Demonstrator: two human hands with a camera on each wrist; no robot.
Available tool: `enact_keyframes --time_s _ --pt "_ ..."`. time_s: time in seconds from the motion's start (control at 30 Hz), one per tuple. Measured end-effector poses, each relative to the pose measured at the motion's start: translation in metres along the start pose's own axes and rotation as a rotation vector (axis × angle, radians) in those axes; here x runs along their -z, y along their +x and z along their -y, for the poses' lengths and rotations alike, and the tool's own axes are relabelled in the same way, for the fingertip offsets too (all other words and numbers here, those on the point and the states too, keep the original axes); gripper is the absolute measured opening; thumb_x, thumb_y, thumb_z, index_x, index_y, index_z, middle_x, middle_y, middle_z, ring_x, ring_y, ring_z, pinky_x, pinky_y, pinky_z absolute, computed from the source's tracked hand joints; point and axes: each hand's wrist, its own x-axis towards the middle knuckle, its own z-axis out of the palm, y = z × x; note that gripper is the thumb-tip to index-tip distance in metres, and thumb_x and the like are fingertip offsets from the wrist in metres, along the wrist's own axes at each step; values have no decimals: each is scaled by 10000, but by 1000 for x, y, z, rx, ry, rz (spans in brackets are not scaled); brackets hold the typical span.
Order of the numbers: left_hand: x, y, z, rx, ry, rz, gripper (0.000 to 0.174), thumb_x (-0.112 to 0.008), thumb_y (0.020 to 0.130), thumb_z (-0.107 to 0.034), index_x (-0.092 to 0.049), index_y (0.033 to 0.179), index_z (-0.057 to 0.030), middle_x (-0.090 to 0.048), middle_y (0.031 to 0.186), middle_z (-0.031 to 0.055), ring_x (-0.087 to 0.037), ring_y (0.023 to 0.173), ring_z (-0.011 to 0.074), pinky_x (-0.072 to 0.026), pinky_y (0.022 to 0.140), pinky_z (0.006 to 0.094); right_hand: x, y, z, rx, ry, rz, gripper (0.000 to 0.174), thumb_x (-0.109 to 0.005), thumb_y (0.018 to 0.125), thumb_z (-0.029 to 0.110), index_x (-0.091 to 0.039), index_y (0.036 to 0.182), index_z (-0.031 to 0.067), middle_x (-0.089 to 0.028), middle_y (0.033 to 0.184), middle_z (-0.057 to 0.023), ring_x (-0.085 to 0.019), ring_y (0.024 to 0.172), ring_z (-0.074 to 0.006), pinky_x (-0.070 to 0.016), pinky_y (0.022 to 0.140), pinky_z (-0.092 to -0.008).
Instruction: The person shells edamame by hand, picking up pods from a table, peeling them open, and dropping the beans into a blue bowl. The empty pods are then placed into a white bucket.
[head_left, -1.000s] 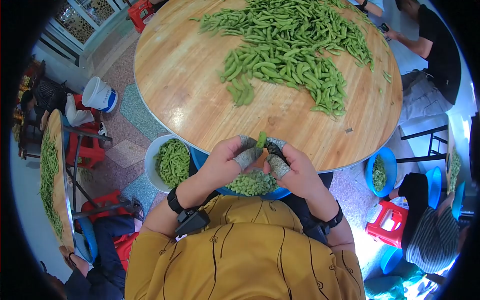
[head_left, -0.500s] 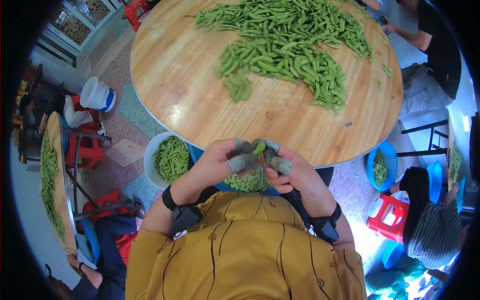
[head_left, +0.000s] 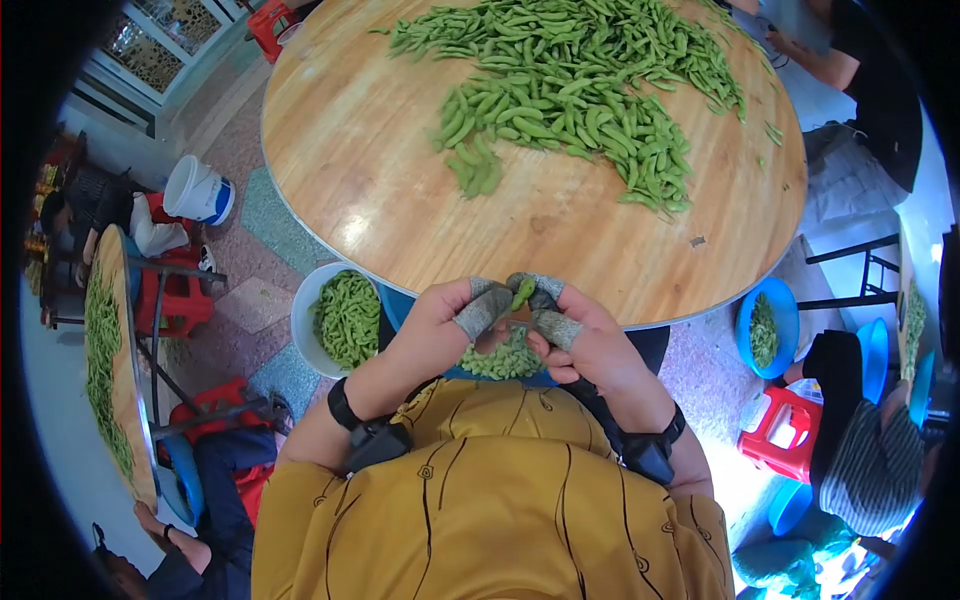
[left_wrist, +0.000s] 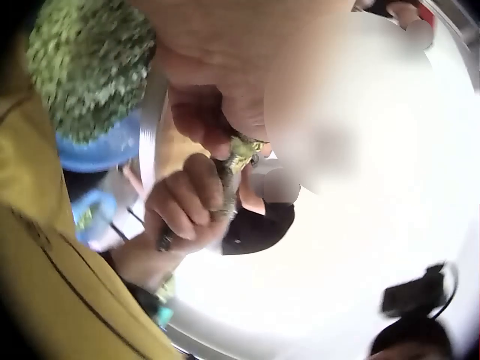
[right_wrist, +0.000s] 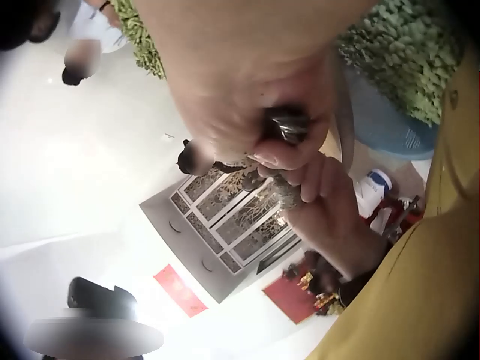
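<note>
Between my two hands is a green soybean pod (head_left: 523, 293), just in front of the table edge. The left hand (head_left: 445, 315) pinches it between thumb and forefinger, both in grey finger covers. My right hand (head_left: 588, 338) pinches it from the other side, in similar grey covers, its other fingers curled. A dark glossy piece (right_wrist: 289, 124) shows in the curl of the right hand in the right wrist view; I cannot tell what it is. Below the hands, shelled beans (head_left: 500, 358) fill a blue basin (left_wrist: 105, 154), partly hidden by the hands and forearms.
Soybean pods (head_left: 570, 110) are heaped on the round wooden table (head_left: 380, 200). A white tub (head_left: 303, 325) of pods stands left of the basin. Another blue basin (head_left: 790, 325) and a red stool (head_left: 780, 435) are at right. Several people sit around.
The pod stood upright and longer between the fingertips a second ago; now it is tilted and more covered by them. The right hand has rolled inward, its lower fingers showing curled.
</note>
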Motion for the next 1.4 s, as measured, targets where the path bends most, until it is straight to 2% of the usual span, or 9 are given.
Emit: enact_keyframes --time_s 0.3,0.4,0.73,0.8,0.9,0.97,1.03,1.2,1.4 --pt "-2 4 7 -854 1341 -295 243 -665 662 -41 -580 886 -3 -550 741 154 -566 614 327 -476 556 368 -15 9 -4 85 -122 -92 455 -389 835 -38 -477 1252 120 -530 792 -14 -404 534 -64 -335 453 -198" --pt "-5 11 8 -985 1281 -386 271 -651 605 -12 -557 858 13 -515 734 154 -551 631 355 -461 549 410 -16 13 -5 136 -108 -117 433 -385 826 -47 -488 1218 107 -527 787 -17 -409 531 -67 -339 447 -197" --pt "-12 20 23 -838 903 -383 148 -598 770 3 -561 913 17 -545 773 135 -555 632 320 -454 573 386 -9 18 -16 201 -61 -193 261 -459 918 42 -521 1166 90 -512 726 -6 -356 499 -44 -281 425 -199" --pt "-3 14 16 -268 136 -80 80 -524 878 -33 -565 936 4 -548 761 47 -531 624 173 -437 571 317 -5 12 -10 151 -4 -138 307 -451 883 12 -517 1169 99 -521 749 -7 -363 503 -48 -285 422 -199" --pt "11 11 17 -94 -288 125 123 -452 921 -25 -565 966 -11 -532 758 -12 -481 655 80 -410 593 238 3 7 2 79 -23 -88 322 -498 850 23 -521 1163 98 -538 764 -20 -401 505 -78 -321 425 -223" --pt "8 6 13 -136 -65 68 132 -452 916 -17 -566 984 -12 -540 764 -14 -489 654 83 -417 599 236 3 10 1 50 -91 -96 303 -554 853 65 -529 1154 88 -545 757 -32 -431 502 -105 -354 431 -246" --pt "4 2 9 -175 160 16 145 -452 912 -9 -567 1001 -14 -549 769 -16 -497 653 86 -424 606 235 -1 18 -4 730 -1103 -463 304 -666 793 135 -555 1058 36 -581 765 -98 -549 555 -225 -452 498 -341" --pt "4 -3 5 -413 617 37 391 -516 729 55 -554 1114 -5 -616 855 177 -602 816 367 -472 698 389 -5 22 -1 661 -1501 -401 266 -704 699 148 -541 855 7 -599 804 -163 -606 737 -362 -497 637 -442" --pt "6 -9 6 -354 795 125 378 -505 677 67 -571 1041 -10 -598 860 233 -569 846 433 -470 694 399 -7 23 -16 591 -1551 -309 276 -673 685 105 -533 899 1 -580 833 -186 -602 781 -358 -503 659 -440"
